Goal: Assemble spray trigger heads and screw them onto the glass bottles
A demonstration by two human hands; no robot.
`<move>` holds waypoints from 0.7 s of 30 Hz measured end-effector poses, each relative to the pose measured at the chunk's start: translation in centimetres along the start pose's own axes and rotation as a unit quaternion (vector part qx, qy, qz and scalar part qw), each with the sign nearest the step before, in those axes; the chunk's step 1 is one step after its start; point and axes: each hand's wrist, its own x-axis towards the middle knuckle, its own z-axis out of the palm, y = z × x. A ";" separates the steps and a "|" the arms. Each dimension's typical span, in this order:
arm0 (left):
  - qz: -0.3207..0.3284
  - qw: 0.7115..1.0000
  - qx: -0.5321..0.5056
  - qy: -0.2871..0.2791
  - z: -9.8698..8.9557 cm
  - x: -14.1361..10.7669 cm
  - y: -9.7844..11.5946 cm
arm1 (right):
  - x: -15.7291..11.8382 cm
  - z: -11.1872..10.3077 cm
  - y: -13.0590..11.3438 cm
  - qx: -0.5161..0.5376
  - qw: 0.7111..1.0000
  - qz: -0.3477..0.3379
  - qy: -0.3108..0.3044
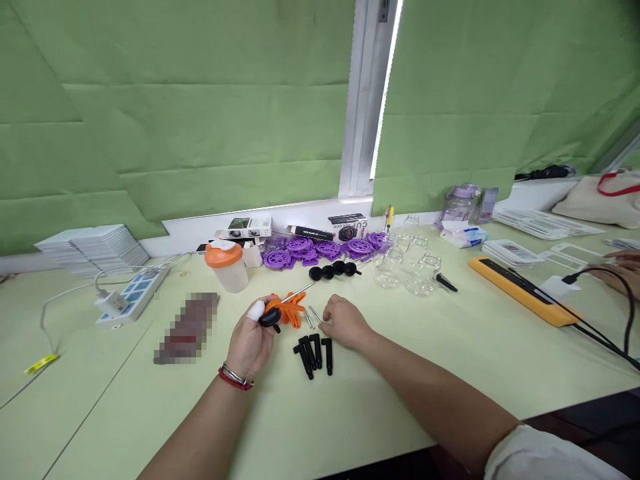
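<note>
My left hand (251, 343), its thumb wrapped in white, is closed around a black round-headed part (271, 317) with a short stub. Just beyond it lie several orange plastic pieces (291, 310); whether one is also in my grip I cannot tell. A thin metal rod (300, 292) slants up from there towards a row of black round parts (327, 272). My right hand (346, 323) rests on the table, fingertips together beside a few silver pins (310, 318); what they pinch, if anything, is hidden. Nearer me lie several black L-shaped pegs (316, 353).
Purple wheel-shaped parts (300, 248) and small boxes (250, 227) line the back. An orange-lidded cup (227, 267) stands left, near a white power strip (135, 297). To the right are clear glass-like vessels (420, 283), an orange power strip (520, 291) and another person's hand (623, 270).
</note>
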 end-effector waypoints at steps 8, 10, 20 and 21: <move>-0.001 1.000 0.007 -0.014 0.0 -0.1 -0.1 | 0.1 0.4 -0.1 -0.027 1.000 0.008 0.001; -0.001 1.000 0.011 -0.010 0.0 -0.1 -0.2 | 0.1 0.4 -0.2 -0.029 0.999 0.017 0.000; -0.012 1.000 0.013 0.017 0.3 0.0 0.0 | -0.1 0.5 -0.2 -0.056 0.998 0.013 -0.005; -0.014 1.000 0.015 0.020 0.3 0.0 0.1 | -0.1 0.5 -0.2 -0.061 0.998 0.007 -0.005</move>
